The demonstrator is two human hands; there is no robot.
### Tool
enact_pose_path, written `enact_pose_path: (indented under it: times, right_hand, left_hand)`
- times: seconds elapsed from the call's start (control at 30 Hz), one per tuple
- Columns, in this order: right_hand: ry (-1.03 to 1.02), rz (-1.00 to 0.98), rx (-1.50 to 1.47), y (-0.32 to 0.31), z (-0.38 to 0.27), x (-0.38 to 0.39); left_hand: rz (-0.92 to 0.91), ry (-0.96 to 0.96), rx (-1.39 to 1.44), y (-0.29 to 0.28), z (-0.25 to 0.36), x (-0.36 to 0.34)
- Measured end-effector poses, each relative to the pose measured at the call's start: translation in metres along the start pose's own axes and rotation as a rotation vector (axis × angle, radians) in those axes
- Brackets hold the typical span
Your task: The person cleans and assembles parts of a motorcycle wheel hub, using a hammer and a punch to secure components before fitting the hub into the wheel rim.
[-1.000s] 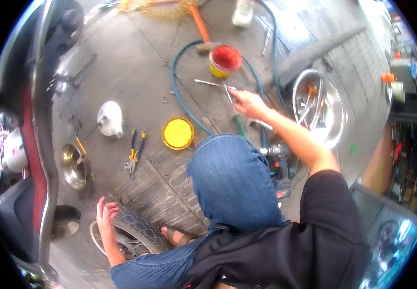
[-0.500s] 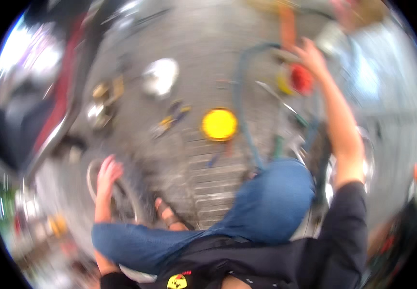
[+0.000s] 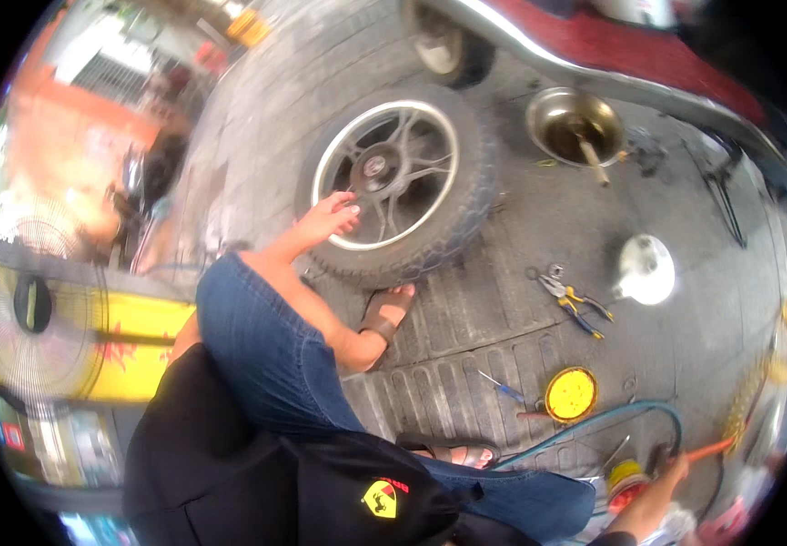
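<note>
Grey floor [image 3: 534, 218], ribbed in middle, is bordered at left edge by fan [image 3: 34, 305] and yellow panel [image 3: 143, 332]; far edge overhung by red vehicle body [image 3: 648, 68]. Wheel [image 3: 377, 167] laid flat toward far edge; pliers [image 3: 572, 298] and yellow tub [image 3: 572, 394] set right of middle. Left hand [image 3: 330, 218] held over wheel's near rim, fingers loosely parted; contact cannot be told. Right hand [image 3: 669, 475], arm outstretched, closed round orange-handled hammer [image 3: 712, 450] toward floor's near right corner.

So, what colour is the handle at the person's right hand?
The handle is orange, seen best in the head view, at lower right.
</note>
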State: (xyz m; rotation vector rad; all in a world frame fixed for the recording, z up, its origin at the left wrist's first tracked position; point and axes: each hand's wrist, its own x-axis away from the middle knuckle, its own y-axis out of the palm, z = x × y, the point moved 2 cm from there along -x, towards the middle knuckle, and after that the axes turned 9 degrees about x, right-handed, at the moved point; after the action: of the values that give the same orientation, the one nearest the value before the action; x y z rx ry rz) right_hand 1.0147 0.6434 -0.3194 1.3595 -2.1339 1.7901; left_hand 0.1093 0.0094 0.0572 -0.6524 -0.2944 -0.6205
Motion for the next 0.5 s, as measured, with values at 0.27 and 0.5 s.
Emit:
enact_pose_path:
  times: [0.27, 0.5]
  right_hand:
    - [-0.211, -0.078, -0.244, 0.046, -0.017, 0.107]
    - [-0.413, -0.222, -0.196, 0.053, -0.038, 0.233]
  left_hand:
    - [0.611, -0.389, 0.425, -0.068, -0.164, 0.117]
    - [0.928, -0.315, 0.382, -0.046, -0.304, 0.224]
